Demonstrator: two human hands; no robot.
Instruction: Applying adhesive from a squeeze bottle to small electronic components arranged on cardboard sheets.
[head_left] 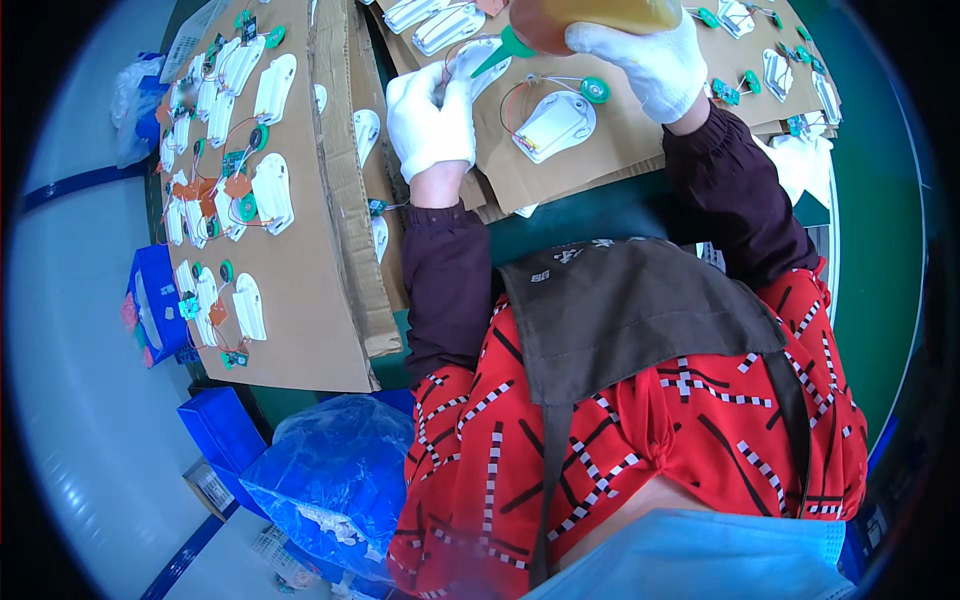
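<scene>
My right hand (648, 68), in a white glove, is closed round a squeeze bottle (590, 22) of amber liquid. The bottle is tipped sideways, and its green nozzle (503, 50) points down-left at a white plastic shell (478, 66). Beside that shell is my left hand (432, 118), also gloved, with thumb and fingers curled together at its edge. What they pinch is too small to make out. Below the nozzle, another white shell (556, 126) lies on the cardboard, wired to a round green speaker (595, 90).
Cardboard sheets (330, 330) at left carry rows of white shells, green circuit boards and wired speakers. More shells and boards lie on the sheet (640, 140) at far right. A blue bin (215, 425) and a blue plastic bag (340, 450) stand at lower left.
</scene>
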